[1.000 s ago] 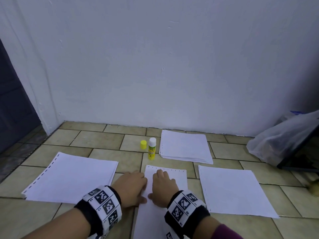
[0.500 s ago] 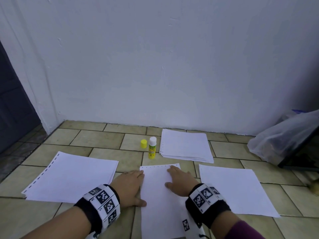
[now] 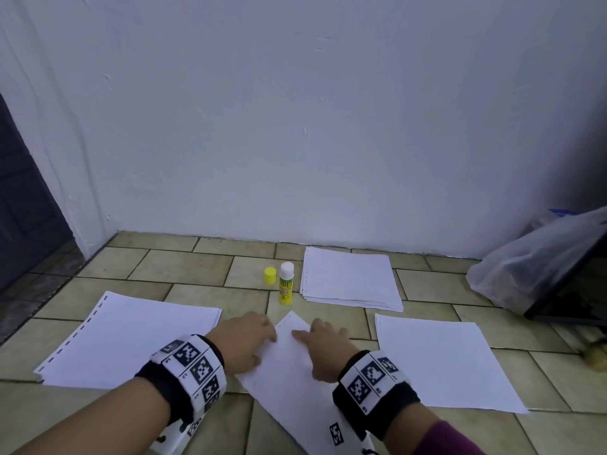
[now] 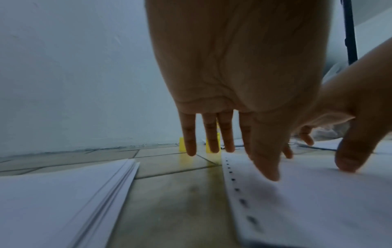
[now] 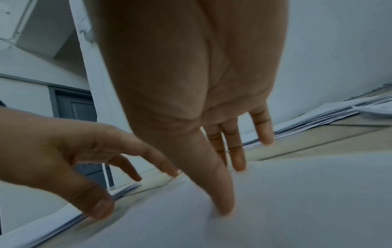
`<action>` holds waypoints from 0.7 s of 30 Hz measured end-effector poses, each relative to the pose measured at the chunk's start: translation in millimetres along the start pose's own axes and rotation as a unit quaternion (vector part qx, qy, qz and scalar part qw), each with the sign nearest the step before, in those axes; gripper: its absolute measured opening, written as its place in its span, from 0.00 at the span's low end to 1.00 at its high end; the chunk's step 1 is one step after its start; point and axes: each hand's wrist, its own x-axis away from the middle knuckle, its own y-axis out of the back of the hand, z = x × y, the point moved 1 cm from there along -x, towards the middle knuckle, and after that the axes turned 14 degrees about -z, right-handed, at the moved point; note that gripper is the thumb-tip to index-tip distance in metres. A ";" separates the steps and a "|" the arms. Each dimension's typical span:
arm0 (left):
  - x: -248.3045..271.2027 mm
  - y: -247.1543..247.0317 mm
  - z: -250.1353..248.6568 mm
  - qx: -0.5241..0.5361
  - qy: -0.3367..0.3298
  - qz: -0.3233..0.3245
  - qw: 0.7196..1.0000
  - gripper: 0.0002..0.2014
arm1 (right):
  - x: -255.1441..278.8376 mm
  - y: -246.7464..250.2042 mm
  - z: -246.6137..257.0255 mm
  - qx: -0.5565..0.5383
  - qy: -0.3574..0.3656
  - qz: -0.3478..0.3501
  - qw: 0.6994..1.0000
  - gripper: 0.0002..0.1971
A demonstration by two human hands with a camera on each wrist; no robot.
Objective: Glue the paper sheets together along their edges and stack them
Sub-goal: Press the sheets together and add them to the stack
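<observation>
A white sheet with punched holes [image 3: 289, 379] lies turned at an angle on the tiled floor between my hands. My left hand [image 3: 244, 343] rests flat at its left edge, fingers straight [image 4: 265, 169]. My right hand [image 3: 323, 348] presses flat on the sheet's right part, its thumb [image 5: 222, 201] on the paper. An uncapped yellow glue stick [image 3: 286, 284] stands just beyond the sheet, its yellow cap [image 3: 270, 275] beside it. Paper stacks lie to the left [image 3: 131, 339], to the right [image 3: 443, 362] and at the back [image 3: 351, 277].
A white wall [image 3: 312, 126] stands close behind the papers. A clear plastic bag [image 3: 532, 264] and a dark frame [image 3: 571, 284] sit at the far right. A dark doorway [image 3: 26, 208] opens at the left.
The centre sheet has turned from square to diagonal under both hands, its far corner now pointing at the glue stick. My right hand moved back toward the left one.
</observation>
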 end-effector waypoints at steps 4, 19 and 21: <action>-0.4 -8.2 -2.0 -0.004 -0.024 0.040 0.999 0.41 | -2.2 -2.2 2.1 -0.079 0.036 -0.021 0.996 0.32; 6.7 -25.2 12.3 -0.016 0.035 0.082 0.996 0.71 | 32.6 -13.9 -71.3 -0.131 -0.135 0.029 0.982 0.56; 6.4 -26.4 13.1 -0.008 0.040 0.085 0.996 0.71 | 32.4 -13.9 -71.5 -0.139 -0.137 0.014 0.981 0.58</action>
